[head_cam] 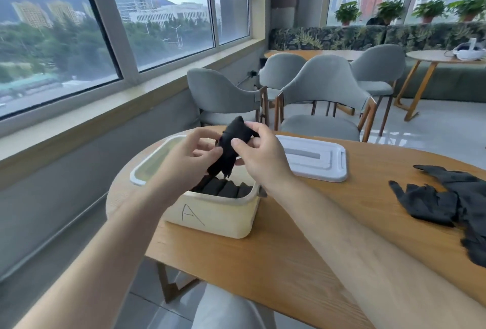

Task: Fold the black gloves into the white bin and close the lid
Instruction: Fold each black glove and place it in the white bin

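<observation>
- While both hands hang above the open bin [215, 217], they hold 1 black glove [232, 144] between them.
- The left hand [193, 156] has its fingers curled, and the fingertips pinch the glove's left side.
- The right hand [264, 156] pinches the glove from the right, with the thumb on the near face and the fingers behind.
- The glove hangs tilted: its upper end pokes up past the fingers and its lower end dangles just above the bin's contents.
- Folded gloves [223, 188] sit packed in a row at the near end of the bin.
- The bin stands near the left end of the wooden worktop [289, 255], with a handwritten "A" on its near wall.
- The white lid [319, 159] lies flat on the worktop just beside the bin, to its right, partly hidden by the right hand.
- Loose gloves [452, 202] lie in a heap at the worktop's right edge, well apart from the bin.
- Grey chairs [323, 91] stand beyond the worktop, near the windows.
</observation>
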### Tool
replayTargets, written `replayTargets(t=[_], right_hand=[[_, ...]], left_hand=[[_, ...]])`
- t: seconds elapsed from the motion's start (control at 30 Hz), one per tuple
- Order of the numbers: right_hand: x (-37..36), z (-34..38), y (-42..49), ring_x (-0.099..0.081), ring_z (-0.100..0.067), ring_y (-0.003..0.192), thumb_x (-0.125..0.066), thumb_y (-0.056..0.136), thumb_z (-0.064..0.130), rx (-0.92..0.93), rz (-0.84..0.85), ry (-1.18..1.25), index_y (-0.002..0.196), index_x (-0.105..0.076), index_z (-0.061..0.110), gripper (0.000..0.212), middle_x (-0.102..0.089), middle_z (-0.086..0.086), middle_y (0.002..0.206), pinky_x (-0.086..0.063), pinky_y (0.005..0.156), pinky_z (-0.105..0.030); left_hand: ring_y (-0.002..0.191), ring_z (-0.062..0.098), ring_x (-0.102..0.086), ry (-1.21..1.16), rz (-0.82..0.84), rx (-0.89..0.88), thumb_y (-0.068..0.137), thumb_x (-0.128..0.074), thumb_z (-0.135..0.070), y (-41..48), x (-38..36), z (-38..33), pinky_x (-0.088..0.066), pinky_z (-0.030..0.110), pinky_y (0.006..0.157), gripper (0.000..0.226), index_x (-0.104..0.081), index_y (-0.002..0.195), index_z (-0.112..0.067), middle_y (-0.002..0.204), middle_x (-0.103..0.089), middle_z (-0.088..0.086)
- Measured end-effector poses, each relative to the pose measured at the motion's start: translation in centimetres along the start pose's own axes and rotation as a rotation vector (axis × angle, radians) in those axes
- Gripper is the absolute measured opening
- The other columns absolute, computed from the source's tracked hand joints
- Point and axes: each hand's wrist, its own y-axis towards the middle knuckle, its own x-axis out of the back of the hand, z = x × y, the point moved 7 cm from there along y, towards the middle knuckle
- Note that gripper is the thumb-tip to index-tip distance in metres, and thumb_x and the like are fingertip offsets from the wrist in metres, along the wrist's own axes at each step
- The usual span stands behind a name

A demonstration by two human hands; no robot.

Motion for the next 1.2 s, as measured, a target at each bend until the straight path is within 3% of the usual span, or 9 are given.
replayTargets(t=[0.13, 0.27, 0.43, 0.6, 0.73, 0.9, 1.03, 1.1, 1.2], right_hand=[[-2.6, -1.1, 1.5, -0.074, -0.016, 0.089, -0.071, 0.088, 0.011, -0.110, 0.112, -0.044, 0.130, -0.059, 0.016, 0.044, -0.073, -0.003, 0.107, -0.063, 0.080, -0.033], [-4.4, -2.4, 2.5, -0.072, -0.012, 0.082, -0.069, 0.091, 0.008, -0.209, 0.198, -0.113, 0.112, -0.064, 0.015, 0.023, -0.070, -0.001, 0.100, -0.057, 0.062, -0.015], [-6.3, -4.0, 5.2, -0.076, -0.018, 0.080, -0.072, 0.088, 0.009, -0.320, 0.226, -0.254, 0.118, -0.063, 0.007, 0.031, -0.070, -0.004, 0.104, -0.061, 0.088, -0.037], [-8.4, -4.4, 6.7, -0.075, -0.020, 0.074, -0.070, 0.091, 0.007, -0.400, 0.283, -0.340, 0.109, -0.055, 0.010, 0.023, -0.068, -0.007, 0.096, -0.062, 0.079, -0.032], [-11.1, -6.2, 6.3, -0.071, -0.023, 0.079, -0.066, 0.093, 0.000, -0.512, 0.412, -0.351, 0.099, -0.062, 0.004, 0.008, -0.062, -0.007, 0.102, -0.060, 0.091, -0.040], [-12.9, -7.2, 5.5, -0.061, -0.033, 0.121, -0.061, 0.095, -0.008, -0.605, 0.546, -0.430, 0.132, -0.054, -0.004, 0.037, -0.046, -0.012, 0.122, -0.057, 0.058, -0.020], [-12.9, -8.4, 5.3, -0.068, -0.021, 0.102, -0.064, 0.099, 0.008, -0.557, 0.629, -0.661, 0.134, -0.053, 0.000, 0.038, -0.059, -0.013, 0.136, -0.034, 0.027, -0.013], [-13.0, -8.8, 5.5, -0.068, -0.015, 0.083, -0.065, 0.100, 0.024, -0.521, 0.670, -0.790, 0.130, -0.056, 0.003, 0.038, -0.070, -0.009, 0.124, -0.048, 0.046, -0.019], [-13.3, -10.4, 6.2, -0.066, -0.016, 0.084, -0.061, 0.099, 0.047, -0.536, 0.712, -0.915, 0.134, -0.058, 0.007, 0.053, -0.071, -0.003, 0.123, -0.057, 0.092, -0.029]], left_hand=[[0.072, 0.006, -0.068, 0.148, 0.018, 0.078, 0.092, -0.072, -0.019, 2.0, 2.0, 1.9, -0.055, 0.025, 0.069, 0.016, -0.064, 0.101, -0.028, 0.101, -0.070, -0.001], [0.074, 0.012, -0.070, 0.274, 0.047, 0.128, 0.088, -0.076, -0.025, 3.5, 2.7, 4.0, -0.053, 0.025, 0.067, 0.018, -0.064, 0.101, -0.026, 0.093, -0.073, -0.009], [0.078, 0.019, -0.071, 0.270, 0.092, 0.190, 0.086, -0.078, -0.019, 6.0, 2.9, 5.9, -0.060, 0.028, 0.068, 0.029, -0.061, 0.109, -0.023, 0.096, -0.073, 0.008], [0.078, 0.022, -0.062, 0.358, 0.123, 0.267, 0.085, -0.075, -0.013, 7.8, 3.5, 7.0, -0.059, 0.035, 0.075, 0.031, -0.059, 0.109, -0.023, 0.100, -0.067, 0.014], [0.087, 0.025, -0.065, 0.500, 0.191, 0.378, 0.085, -0.076, -0.014, 7.7, 4.0, 9.1, -0.060, 0.038, 0.080, 0.034, -0.058, 0.112, -0.020, 0.105, -0.064, 0.011], [0.082, 0.024, -0.064, 0.630, 0.297, 0.419, 0.087, -0.073, -0.012, 7.8, 3.5, 11.2, -0.062, 0.037, 0.078, 0.035, -0.054, 0.115, -0.021, 0.099, -0.065, 0.012], [0.080, 0.028, -0.068, 0.757, 0.374, 0.393, 0.083, -0.077, -0.016, 7.9, 3.0, 11.9, -0.059, 0.045, 0.089, 0.033, -0.060, 0.112, -0.020, 0.089, -0.065, 0.007], [0.086, 0.029, -0.072, 0.794, 0.389, 0.383, 0.082, -0.080, -0.019, 8.0, 3.0, 12.3, -0.060, 0.044, 0.089, 0.031, -0.065, 0.109, -0.020, 0.093, -0.070, 0.009], [0.078, 0.027, -0.066, 0.849, 0.402, 0.360, 0.082, -0.081, -0.021, 8.4, 2.8, 12.4, -0.059, 0.039, 0.085, 0.029, -0.069, 0.109, -0.020, 0.089, -0.071, 0.010]])
